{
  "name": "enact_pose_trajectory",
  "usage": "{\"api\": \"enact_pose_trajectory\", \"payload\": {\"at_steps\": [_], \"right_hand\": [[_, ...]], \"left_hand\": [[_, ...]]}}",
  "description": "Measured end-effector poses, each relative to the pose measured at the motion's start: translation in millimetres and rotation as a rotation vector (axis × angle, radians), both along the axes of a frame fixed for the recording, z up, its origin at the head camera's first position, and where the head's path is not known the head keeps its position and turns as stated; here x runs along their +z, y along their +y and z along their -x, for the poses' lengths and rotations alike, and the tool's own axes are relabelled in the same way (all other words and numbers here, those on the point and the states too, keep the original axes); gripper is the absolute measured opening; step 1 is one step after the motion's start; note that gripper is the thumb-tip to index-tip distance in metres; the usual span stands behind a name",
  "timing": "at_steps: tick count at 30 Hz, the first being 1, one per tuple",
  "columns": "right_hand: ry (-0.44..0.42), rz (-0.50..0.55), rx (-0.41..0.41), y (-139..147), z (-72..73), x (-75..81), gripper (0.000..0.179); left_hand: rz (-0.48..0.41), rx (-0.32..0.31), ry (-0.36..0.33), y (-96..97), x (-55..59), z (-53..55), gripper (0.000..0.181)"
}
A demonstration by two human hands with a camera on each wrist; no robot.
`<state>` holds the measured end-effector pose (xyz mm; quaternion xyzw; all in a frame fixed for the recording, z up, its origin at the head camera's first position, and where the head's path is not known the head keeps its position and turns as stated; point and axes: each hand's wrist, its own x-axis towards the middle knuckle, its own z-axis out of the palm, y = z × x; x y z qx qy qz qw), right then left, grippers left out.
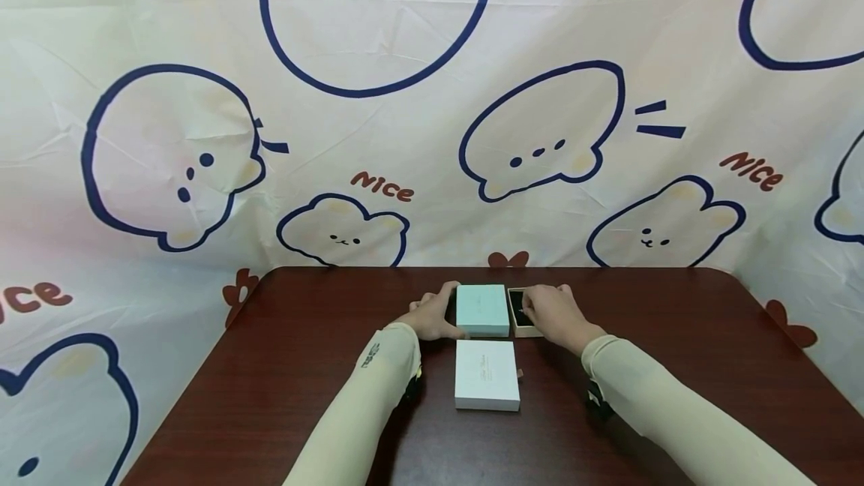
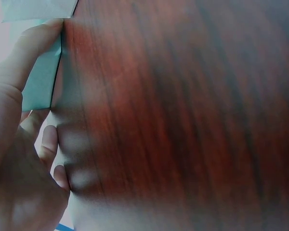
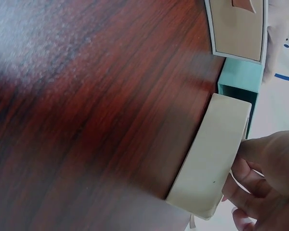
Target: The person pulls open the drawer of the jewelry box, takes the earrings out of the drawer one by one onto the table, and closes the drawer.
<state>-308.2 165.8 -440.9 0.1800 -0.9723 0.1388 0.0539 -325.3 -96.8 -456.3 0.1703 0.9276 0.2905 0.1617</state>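
Observation:
In the head view my left hand point(image 1: 432, 315) grips a teal box point(image 1: 482, 310) at its left side. The left wrist view has the thumb along the near side of this teal box point(image 2: 42, 82), other fingers round its far end. A cream drawer point(image 3: 209, 156) with a black inside is pulled out of the teal box's right side. My right hand point(image 1: 556, 313) reaches over this drawer with bent fingers, the fingertips down at its black inside. Its thumb tip is hidden behind the drawer wall, so whether it pinches anything cannot be told.
A white lidded box point(image 1: 486, 373) with small print lies just in front of the teal box, a brown ribbon tab point(image 3: 244, 5) on its right side. Everything stands on a dark red wooden table point(image 1: 324, 366). A cartoon-printed cloth point(image 1: 432, 133) hangs behind the table.

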Motion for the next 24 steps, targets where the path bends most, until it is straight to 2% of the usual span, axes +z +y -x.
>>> {"api": "enact_pose_trajectory", "payload": {"at_steps": [8, 24], "right_hand": [[-0.022, 0.005, -0.005, -0.2, -1.4, 5.0, 0.015], [0.011, 0.014, 0.003, 2.9, -2.2, 9.1, 0.011]], "left_hand": [[0.004, 0.009, -0.006, -0.1, -1.4, 0.8, 0.106], [-0.010, 0.008, -0.006, -0.1, -1.9, 1.6, 0.105]]}}
